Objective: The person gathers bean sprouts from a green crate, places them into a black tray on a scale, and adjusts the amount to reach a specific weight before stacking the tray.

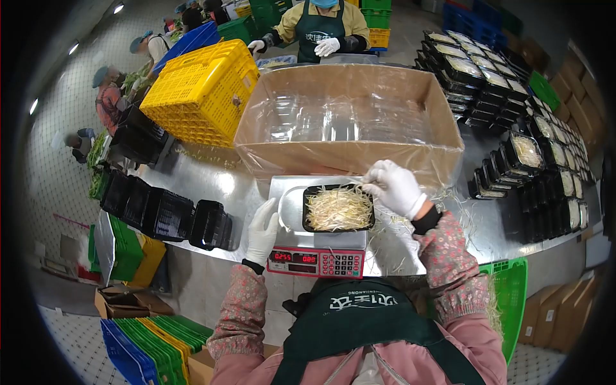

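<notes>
A black tray [307,221] heaped with pale bean sprouts [339,208] rests on the steel plate of a red digital scale [315,263], whose lit display appears to read 0255. My right hand [393,186], in a white glove, is at the tray's far right corner. Its fingertips are pinched together on strands of bean sprouts at the edge of the heap. On the other side my left hand [262,231], also gloved, is beside the scale's left edge, fingers stretched and thumb apart, holding nothing.
Behind the scale stands a large plastic-lined cardboard box [346,157] containing clear plastic pieces. Yellow crates [199,93] and empty black trays [163,212] are at left. Filled trays [526,151] are stacked at right, a green crate [510,308] below. A co-worker [321,29] faces me.
</notes>
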### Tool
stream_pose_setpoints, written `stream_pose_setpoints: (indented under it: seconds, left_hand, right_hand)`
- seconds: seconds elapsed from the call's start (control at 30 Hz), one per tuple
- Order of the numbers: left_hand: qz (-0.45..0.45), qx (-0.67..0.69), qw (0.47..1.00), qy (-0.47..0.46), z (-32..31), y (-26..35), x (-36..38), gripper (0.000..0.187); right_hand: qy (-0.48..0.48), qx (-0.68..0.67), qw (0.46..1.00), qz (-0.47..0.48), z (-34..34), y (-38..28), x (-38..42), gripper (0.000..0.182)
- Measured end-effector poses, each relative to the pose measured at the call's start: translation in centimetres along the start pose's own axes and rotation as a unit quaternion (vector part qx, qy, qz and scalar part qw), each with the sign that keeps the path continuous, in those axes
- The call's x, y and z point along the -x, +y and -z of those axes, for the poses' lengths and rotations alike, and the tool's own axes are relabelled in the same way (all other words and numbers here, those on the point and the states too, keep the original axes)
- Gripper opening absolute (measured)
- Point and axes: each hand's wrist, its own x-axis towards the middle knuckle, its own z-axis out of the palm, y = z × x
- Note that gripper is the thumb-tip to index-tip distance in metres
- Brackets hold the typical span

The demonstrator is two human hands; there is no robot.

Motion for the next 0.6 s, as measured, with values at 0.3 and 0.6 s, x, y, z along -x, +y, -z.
stream_pose_setpoints:
  seconds: [0.3, 0.6]
  left_hand:
    - [-0.04, -0.085, 0.995, -0.036, 1.6, 0.0, 1.2, 0.048]
    - [-0.214, -0.165, 0.957, -0.105, -8.4, 6.1, -3.8, 0.039]
  right_hand:
    - [-0.109, 0.217, 0.961, -0.131, 5.7, 6.7, 5.6, 0.043]
    - [-0.094, 0.204, 0.974, 0.009, -6.5, -1.2, 1.8, 0.08]
